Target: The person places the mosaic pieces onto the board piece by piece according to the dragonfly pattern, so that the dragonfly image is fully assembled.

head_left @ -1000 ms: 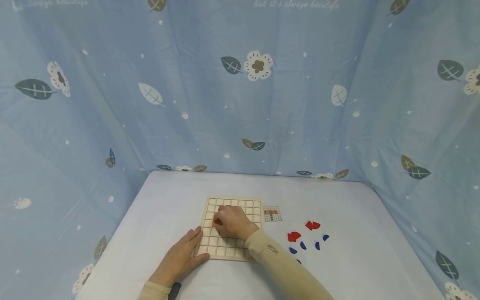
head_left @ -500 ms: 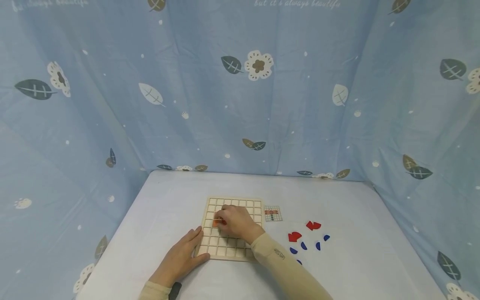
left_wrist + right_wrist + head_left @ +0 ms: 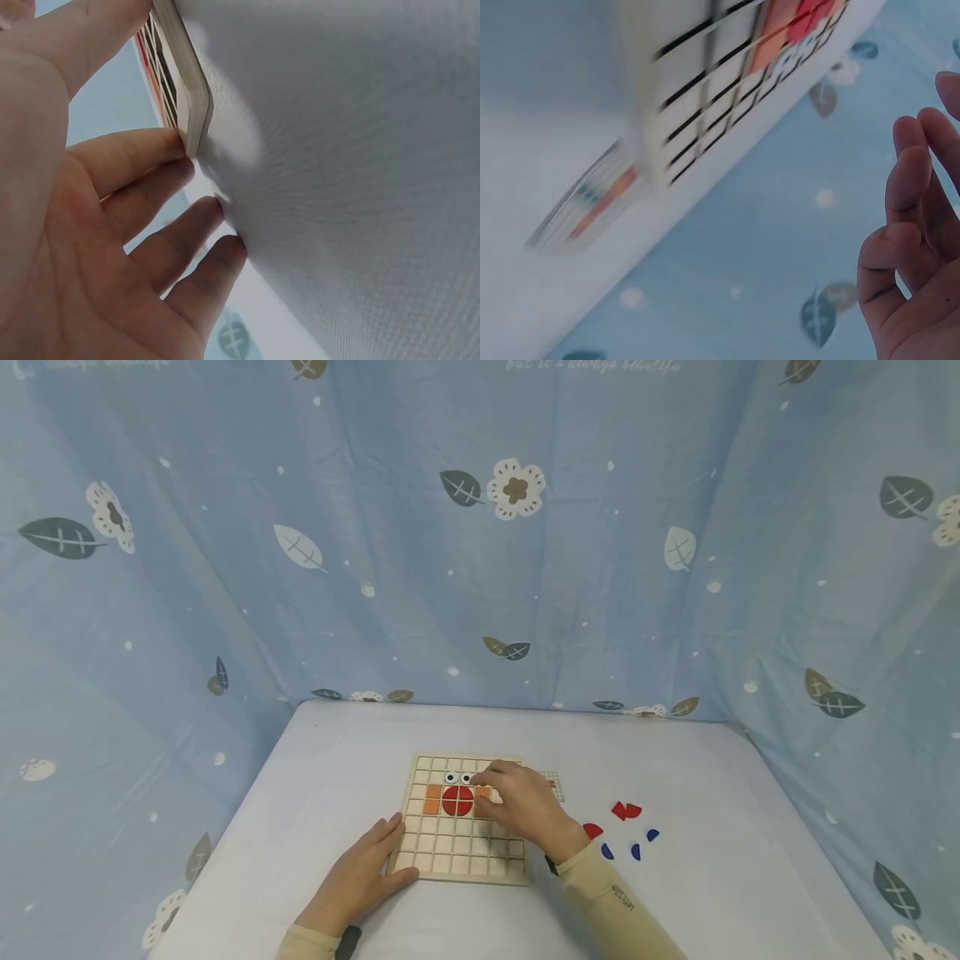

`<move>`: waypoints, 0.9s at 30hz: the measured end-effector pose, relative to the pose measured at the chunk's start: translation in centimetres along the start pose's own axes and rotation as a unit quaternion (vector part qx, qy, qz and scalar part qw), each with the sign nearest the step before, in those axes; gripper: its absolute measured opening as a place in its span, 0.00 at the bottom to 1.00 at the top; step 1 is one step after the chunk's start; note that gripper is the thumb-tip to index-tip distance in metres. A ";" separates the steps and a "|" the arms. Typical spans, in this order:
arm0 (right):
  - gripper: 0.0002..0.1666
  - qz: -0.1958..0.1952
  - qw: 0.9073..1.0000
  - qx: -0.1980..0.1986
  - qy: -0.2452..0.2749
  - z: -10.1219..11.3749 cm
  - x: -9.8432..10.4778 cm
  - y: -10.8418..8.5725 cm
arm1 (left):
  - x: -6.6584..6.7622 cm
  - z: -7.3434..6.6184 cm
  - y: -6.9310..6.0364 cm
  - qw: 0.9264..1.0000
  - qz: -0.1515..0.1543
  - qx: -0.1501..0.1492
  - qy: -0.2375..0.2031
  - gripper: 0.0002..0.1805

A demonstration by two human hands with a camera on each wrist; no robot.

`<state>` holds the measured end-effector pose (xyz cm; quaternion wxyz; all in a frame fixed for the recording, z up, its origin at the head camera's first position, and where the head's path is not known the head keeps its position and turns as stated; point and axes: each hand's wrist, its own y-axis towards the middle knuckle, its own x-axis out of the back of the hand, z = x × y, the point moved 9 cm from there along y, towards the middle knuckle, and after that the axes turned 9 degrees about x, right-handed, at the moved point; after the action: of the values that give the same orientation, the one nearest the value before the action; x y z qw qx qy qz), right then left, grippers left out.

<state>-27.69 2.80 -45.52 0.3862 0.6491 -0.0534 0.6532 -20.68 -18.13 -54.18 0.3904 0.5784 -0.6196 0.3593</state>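
While left hand, spread, touches gridded board | right hand spread above | cells: red quarters, orange tiles, eye tiles

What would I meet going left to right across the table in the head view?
Left hand → left orange block → red circle → right hand → farthest pair of loose red pieces → rightmost blue half-disc.

1. Head view: soft, even light; faint shadow beneath the right hand;
2. Left wrist view: dim worktop, brighter along its far edge;
3. Right wrist view: board and card blurred.
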 end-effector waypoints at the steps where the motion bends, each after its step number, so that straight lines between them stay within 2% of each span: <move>1: 0.15 -0.001 1.000 -0.006 0.000 -0.4 0.3 -0.5 | 0.0 0.0 0.0 1.000 -0.002 -0.001 -0.001 0.44; 13: 0.20 -0.013 0.995 -0.091 -0.040 -6.4 3.2 -8.0 | 0.2 -0.2 -0.2 1.000 -0.008 -0.006 -0.003 0.44; 19: 0.20 0.004 0.987 -0.150 -0.055 -9.8 4.5 -11.8 | 0.1 0.0 -0.2 1.000 -0.002 0.001 0.000 0.44; 27: 0.20 0.020 0.978 -0.193 -0.070 -13.2 5.4 -15.4 | 0.1 0.0 -0.2 1.000 -0.001 0.004 -0.003 0.44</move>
<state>-28.71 23.41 -49.39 0.4864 0.6050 -0.2186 0.5913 -20.49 -18.19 -54.10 0.3867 0.5816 -0.6188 0.3595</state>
